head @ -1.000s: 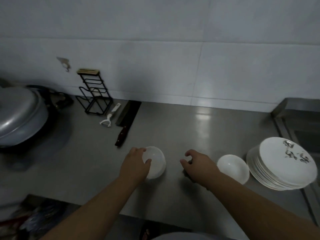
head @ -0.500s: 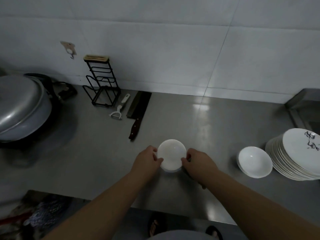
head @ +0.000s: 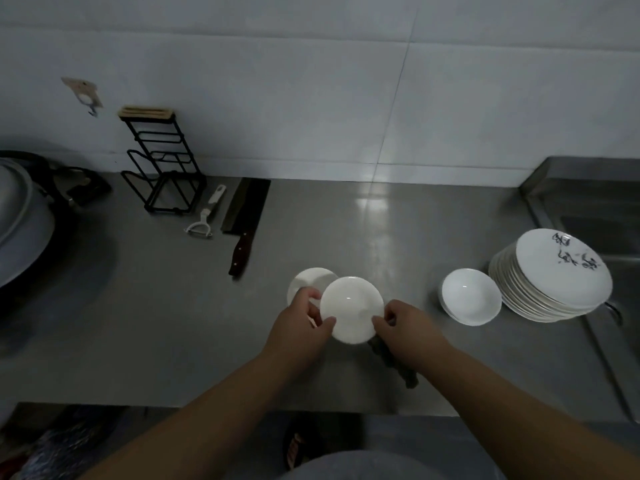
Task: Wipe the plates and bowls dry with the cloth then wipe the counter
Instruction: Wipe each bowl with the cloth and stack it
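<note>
**A:** ok so head cam, what've we got? I see both hands on a small white bowl (head: 351,308), held up over the steel counter (head: 398,230) near its front edge.

**B:** yep. Left hand (head: 299,322) has its thumb curled over the bowl's left rim, right hand (head: 403,327) pinches the right rim. So both are grasping the same bowl. There's a second white bowl (head: 306,282) just behind it on the left, partly hidden. Can't tell if the left fingers touch that one too.

**A:** and the dark thing under the right hand?

**B:** looks like a dark cloth (head: 394,363) hanging below the wrist, too murky to say how it's held.

**A:** rest of the dishes?

**B:** off to the right: a stack of white bowls (head: 471,301), and touching or just beside it a plate stack (head: 550,277) with dark markings on the top plate, next to the sink (head: 595,216).

**A:** left side is a cleaver (head: 246,216), a white peeler (head: 204,216), a black wire rack (head: 162,171), and a big metal lid (head: 20,216) at the edge.
</note>
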Demonstrator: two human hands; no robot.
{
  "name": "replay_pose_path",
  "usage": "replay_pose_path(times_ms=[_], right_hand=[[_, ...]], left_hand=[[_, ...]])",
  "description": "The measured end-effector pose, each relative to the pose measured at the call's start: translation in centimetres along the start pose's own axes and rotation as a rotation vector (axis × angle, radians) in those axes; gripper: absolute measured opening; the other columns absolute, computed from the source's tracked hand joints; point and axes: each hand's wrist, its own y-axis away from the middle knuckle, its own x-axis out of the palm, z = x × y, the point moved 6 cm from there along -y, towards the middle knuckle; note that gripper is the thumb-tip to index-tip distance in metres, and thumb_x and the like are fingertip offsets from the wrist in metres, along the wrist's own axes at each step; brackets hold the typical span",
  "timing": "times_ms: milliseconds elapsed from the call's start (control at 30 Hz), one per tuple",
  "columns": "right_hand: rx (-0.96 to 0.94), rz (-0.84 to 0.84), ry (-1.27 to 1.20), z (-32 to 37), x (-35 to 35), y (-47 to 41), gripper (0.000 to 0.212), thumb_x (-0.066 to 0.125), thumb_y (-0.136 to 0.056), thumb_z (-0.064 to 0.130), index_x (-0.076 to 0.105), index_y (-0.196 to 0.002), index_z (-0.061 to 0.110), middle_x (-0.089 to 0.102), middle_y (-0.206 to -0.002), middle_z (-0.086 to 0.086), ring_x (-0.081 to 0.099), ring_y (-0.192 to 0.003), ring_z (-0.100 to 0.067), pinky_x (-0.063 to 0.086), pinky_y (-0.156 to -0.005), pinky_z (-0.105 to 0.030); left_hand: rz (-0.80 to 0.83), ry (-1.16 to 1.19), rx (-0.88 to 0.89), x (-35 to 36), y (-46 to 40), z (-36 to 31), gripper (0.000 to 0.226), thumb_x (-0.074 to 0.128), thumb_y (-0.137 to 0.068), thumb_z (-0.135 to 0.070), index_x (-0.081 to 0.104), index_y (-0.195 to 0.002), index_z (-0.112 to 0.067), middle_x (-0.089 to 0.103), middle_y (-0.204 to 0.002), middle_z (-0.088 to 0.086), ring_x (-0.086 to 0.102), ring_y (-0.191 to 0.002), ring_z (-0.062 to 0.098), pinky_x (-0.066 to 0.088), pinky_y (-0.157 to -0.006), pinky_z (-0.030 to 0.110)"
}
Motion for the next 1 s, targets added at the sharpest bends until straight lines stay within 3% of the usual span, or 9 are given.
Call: replay_pose_path(times_ms=[133,333,500,667,767,867,933,1000], right_hand=[[0.039,0.025,0.029,-4.6,-0.9,1.2,0.027,0.06,-0.095,0.046,0.056,-0.083,0.023,0.063,-0.079,0.004,0.061,-0.076,-0.015,0.054,-0.074,-0.036],[0.059,0.105,0.095,-9.8,-0.6,2.1,0.028,0.06,-0.098,0.046,0.058,-0.087,0.02,0.059,-0.08,0.004,0.057,-0.078,-0.015,0.043,-0.069,-0.032],[0.026,0.157,0.077,-12.4,0.6,2.6,0.031,0.06,-0.099,0.048,0.064,-0.099,0.017,0.062,-0.091,0.0,0.06,-0.091,-0.021,0.048,-0.079,-0.034],[-0.017,0.168,0.024,-13.6,0.5,2.7,0.032,0.06,-0.099,0.049,0.066,-0.104,0.017,0.062,-0.094,0.001,0.059,-0.092,-0.02,0.046,-0.08,-0.033],[-0.005,0.106,-0.044,-14.6,-0.1,3.0,0.031,0.061,-0.098,0.049,0.065,-0.099,0.019,0.063,-0.087,0.005,0.061,-0.089,-0.019,0.044,-0.075,-0.031],[-0.071,-0.109,-0.223,-14.3,-2.1,3.9,0.021,0.062,-0.098,0.044,0.061,-0.092,0.024,0.067,-0.08,0.008,0.063,-0.08,-0.016,0.044,-0.071,-0.031],[-0.191,-0.155,-0.359,-13.1,-2.5,4.6,0.01,0.059,-0.101,0.035,0.065,-0.102,0.027,0.071,-0.092,0.007,0.065,-0.085,-0.013,0.046,-0.077,-0.029],[-0.357,-0.061,-0.264,-11.9,-1.4,5.2,0.032,0.051,-0.104,0.036,0.062,-0.132,0.027,0.07,-0.12,0.0,0.063,-0.11,-0.019,0.047,-0.094,-0.031]], left_hand=[[0.055,0.004,0.022,4.5,1.9,-1.5,0.04,0.072,-0.091,-0.03,0.046,-0.122,-0.031,0.064,-0.09,-0.011,0.061,-0.081,0.0,0.048,-0.07,0.019],[0.14,-0.031,-0.056,10.5,2.9,-0.6,0.042,0.072,-0.09,-0.03,0.049,-0.125,-0.027,0.061,-0.092,-0.012,0.058,-0.082,0.001,0.043,-0.069,0.02],[0.142,-0.103,-0.107,12.9,3.7,0.0,0.04,0.072,-0.09,-0.028,0.051,-0.124,-0.025,0.058,-0.092,-0.015,0.06,-0.093,0.013,0.042,-0.079,0.026],[0.067,-0.105,-0.156,13.5,4.3,-0.1,0.042,0.074,-0.088,-0.027,0.054,-0.125,-0.024,0.059,-0.094,-0.01,0.058,-0.091,0.014,0.041,-0.079,0.026],[0.018,-0.079,-0.189,14.0,4.6,0.0,0.045,0.074,-0.088,-0.03,0.056,-0.128,-0.023,0.061,-0.097,-0.005,0.06,-0.092,0.017,0.043,-0.08,0.028],[0.014,-0.04,-0.231,14.5,5.4,0.0,0.038,0.073,-0.089,-0.032,0.058,-0.124,-0.024,0.065,-0.098,-0.004,0.066,-0.096,0.019,0.049,-0.084,0.031],[0.031,-0.023,-0.246,15.1,6.0,0.2,0.036,0.072,-0.087,-0.037,0.058,-0.12,-0.031,0.069,-0.102,-0.002,0.069,-0.094,0.023,0.056,-0.086,0.038],[0.03,0.012,-0.243,15.7,6.1,0.7,0.034,0.067,-0.08,-0.047,0.055,-0.111,-0.043,0.073,-0.099,0.0,0.072,-0.087,0.025,0.06,-0.082,0.047]])
